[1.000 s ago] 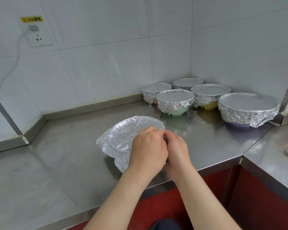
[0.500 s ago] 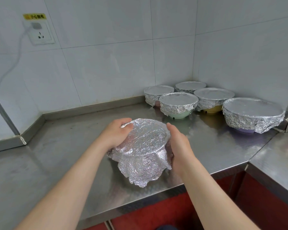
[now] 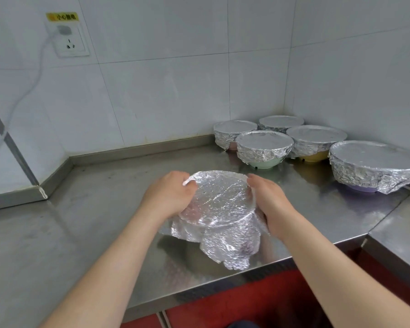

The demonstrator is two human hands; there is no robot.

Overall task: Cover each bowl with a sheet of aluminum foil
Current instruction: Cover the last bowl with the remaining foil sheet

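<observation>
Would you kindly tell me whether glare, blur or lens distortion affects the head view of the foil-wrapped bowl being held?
Head view: the wide-angle lens bows and tilts the wall tiles. The foil cover being held glints with blown highlights and looks slightly soft. The steel counter dimly mirrors it. Light is even and shadows are soft. The corner bowls read clearly.

Only one camera here: head-worn, wide-angle, looking forward and down at the counter (image 3: 92, 221) from close up. Left hand (image 3: 168, 195) and right hand (image 3: 271, 202) land mid-frame, and the tiled wall corner (image 3: 288, 67) sits in the upper right.
</observation>
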